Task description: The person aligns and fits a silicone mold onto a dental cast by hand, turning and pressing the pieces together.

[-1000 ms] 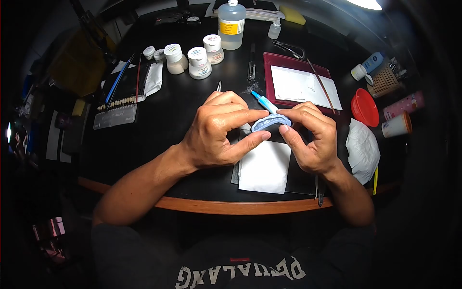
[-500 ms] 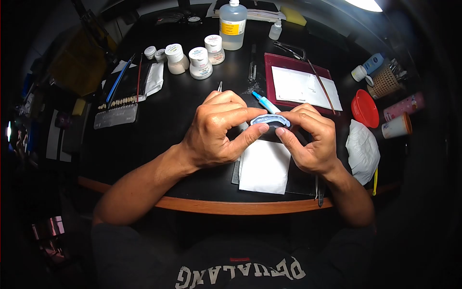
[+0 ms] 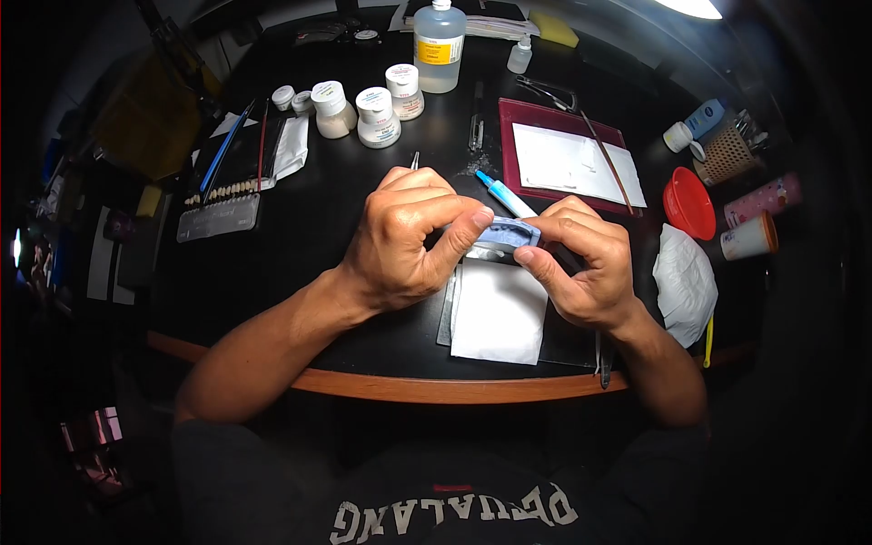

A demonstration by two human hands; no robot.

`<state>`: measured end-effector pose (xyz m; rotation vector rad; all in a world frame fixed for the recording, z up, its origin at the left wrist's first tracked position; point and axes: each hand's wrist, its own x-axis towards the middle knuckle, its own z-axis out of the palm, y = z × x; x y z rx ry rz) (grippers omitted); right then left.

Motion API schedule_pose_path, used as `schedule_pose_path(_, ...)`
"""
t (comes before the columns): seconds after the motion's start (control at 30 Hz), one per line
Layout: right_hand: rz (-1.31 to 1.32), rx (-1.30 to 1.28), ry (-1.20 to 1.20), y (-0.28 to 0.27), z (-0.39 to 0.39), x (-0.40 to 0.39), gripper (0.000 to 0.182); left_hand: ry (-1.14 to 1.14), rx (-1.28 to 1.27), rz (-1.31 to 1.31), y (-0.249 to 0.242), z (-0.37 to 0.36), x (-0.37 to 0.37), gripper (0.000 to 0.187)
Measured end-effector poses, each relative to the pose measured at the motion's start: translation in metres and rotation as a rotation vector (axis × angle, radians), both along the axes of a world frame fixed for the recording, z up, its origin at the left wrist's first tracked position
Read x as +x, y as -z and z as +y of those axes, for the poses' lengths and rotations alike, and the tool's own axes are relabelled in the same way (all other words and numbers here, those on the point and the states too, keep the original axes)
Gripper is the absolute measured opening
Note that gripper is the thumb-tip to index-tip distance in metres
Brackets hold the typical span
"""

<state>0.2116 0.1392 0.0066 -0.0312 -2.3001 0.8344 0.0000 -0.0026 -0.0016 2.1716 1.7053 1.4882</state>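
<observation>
A curved blue-grey dental silicone mould is held up between my two hands, over the table. Dark tooth-like hollows show along the face turned to me. My left hand pinches its left end between thumb and forefinger. At the right end, my right hand grips it the same way. Just behind the mould lies a blue and white pen-like tube, partly covered by my right fingers. Below my hands rests a white paper sheet on a dark pad.
Several white-capped powder jars and a large clear bottle stand behind. A maroon tray with paper and a brush lies back right. On the right are a red bowl and crumpled tissue; left, a tooth shade guide.
The mould has been tilted, so its hollowed face shows more. My left thumb has shifted up along its left end. Both hands keep hold of it.
</observation>
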Motion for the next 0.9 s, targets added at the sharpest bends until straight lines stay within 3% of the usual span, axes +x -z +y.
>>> schedule_pose_path(0.4,-0.001,0.001,-0.011,0.0006,0.0003,0.0004,0.026,-0.003,0.046,-0.055,0.0067,0.0037,0.001,0.03)
schedule_pose_path(0.9,0.003,0.013,-0.016,0.0009,0.0004,0.0003,0.026,0.008,-0.021,-0.024,0.0028,0.0012,-0.0007,0.041)
